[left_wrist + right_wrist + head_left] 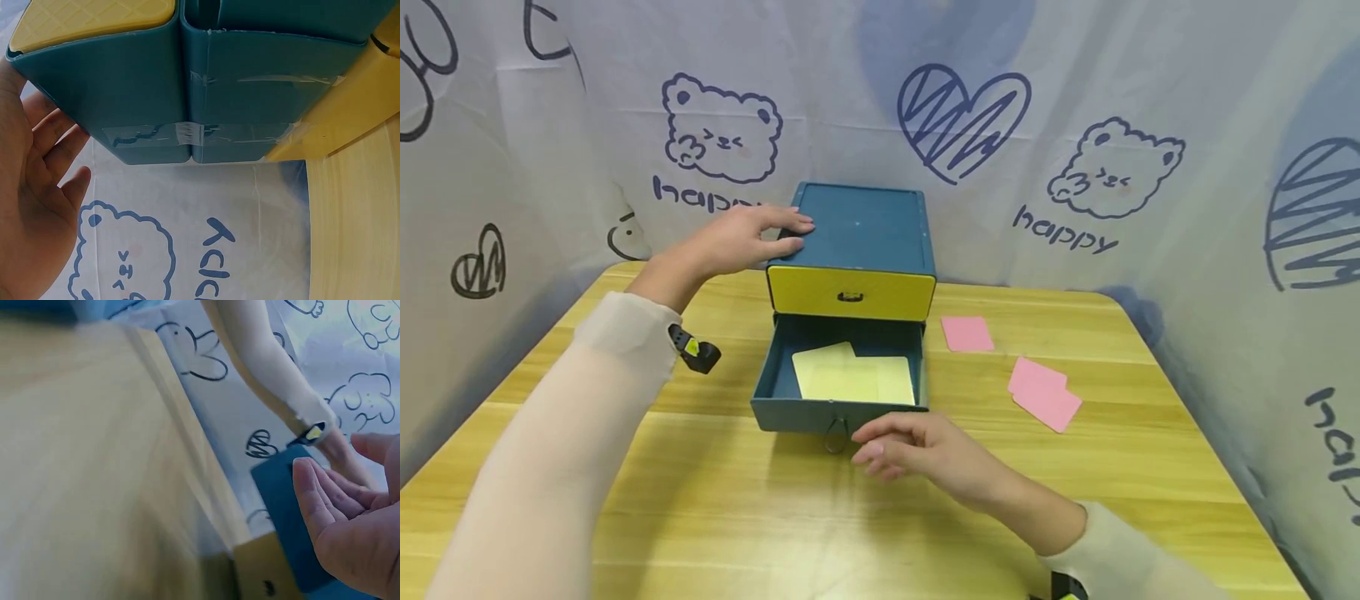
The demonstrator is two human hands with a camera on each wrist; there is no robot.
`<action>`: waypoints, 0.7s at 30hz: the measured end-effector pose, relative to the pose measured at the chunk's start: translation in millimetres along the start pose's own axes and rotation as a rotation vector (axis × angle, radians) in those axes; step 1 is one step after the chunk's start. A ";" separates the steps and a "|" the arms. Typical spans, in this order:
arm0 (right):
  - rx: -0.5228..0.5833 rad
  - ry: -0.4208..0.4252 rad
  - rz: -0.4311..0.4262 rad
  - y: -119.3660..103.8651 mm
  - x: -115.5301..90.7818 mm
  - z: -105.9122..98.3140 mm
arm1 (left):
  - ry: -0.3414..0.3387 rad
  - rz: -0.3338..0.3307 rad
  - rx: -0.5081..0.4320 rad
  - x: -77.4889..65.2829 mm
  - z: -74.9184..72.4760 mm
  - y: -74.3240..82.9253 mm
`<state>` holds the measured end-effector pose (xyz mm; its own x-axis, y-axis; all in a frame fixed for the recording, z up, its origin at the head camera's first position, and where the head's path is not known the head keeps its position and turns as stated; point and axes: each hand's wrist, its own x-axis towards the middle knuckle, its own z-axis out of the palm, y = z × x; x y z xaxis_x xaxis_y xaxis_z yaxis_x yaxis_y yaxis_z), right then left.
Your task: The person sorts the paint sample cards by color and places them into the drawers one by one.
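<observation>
A small blue drawer cabinet (pixel 865 225) stands on the table, its yellow upper drawer front (pixel 808 293) closed. Below it, the blue lower drawer (pixel 801 414) is pulled out, with pale yellow cards (pixel 838 379) lying inside. My left hand (pixel 741 240) rests on the cabinet's top at the left edge; in the left wrist view the hand (pixel 40 194) lies along the cabinet's side (pixel 119 87). Just right of the drawer's ring handle (pixel 837 436) is my right hand (pixel 925 454), fingers loosely bent, holding nothing. Its fingers (pixel 306 487) appear close to the drawer front (pixel 278 506).
Pink cards lie on the wooden table (pixel 700 500) to the cabinet's right: a single one (pixel 967 333) and an overlapping pair (pixel 1045 396). A printed white curtain (pixel 850 108) hangs behind and at both sides of the table.
</observation>
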<state>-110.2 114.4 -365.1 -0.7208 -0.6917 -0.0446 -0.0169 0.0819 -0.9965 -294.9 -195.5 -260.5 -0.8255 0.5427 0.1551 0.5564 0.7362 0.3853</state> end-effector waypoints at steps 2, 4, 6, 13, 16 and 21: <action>0.111 -0.004 0.062 3.8 2.5 2.7 | -0.004 0.001 0.001 0.6 0.1 0.5; 0.208 0.002 0.113 7.1 5.5 4.7 | -0.007 0.000 0.003 0.6 0.0 1.2; 0.281 0.014 0.139 10.2 8.3 6.5 | -0.007 -0.001 0.000 0.8 0.0 1.6; 0.408 0.009 0.211 22.8 14.9 15.1 | -0.002 0.005 0.005 0.1 1.0 0.1; 0.474 -0.007 0.243 26.2 18.5 19.2 | 0.002 0.007 0.004 0.1 1.5 -0.7; 0.600 -0.008 0.244 30.2 24.7 25.8 | 0.002 0.004 0.001 0.0 2.4 -0.5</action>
<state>-110.6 81.2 -398.1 -0.6494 -0.7097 -0.2733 0.5391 -0.1762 -0.8236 -294.9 -195.0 -262.9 -0.8237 0.5445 0.1582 0.5594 0.7346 0.3840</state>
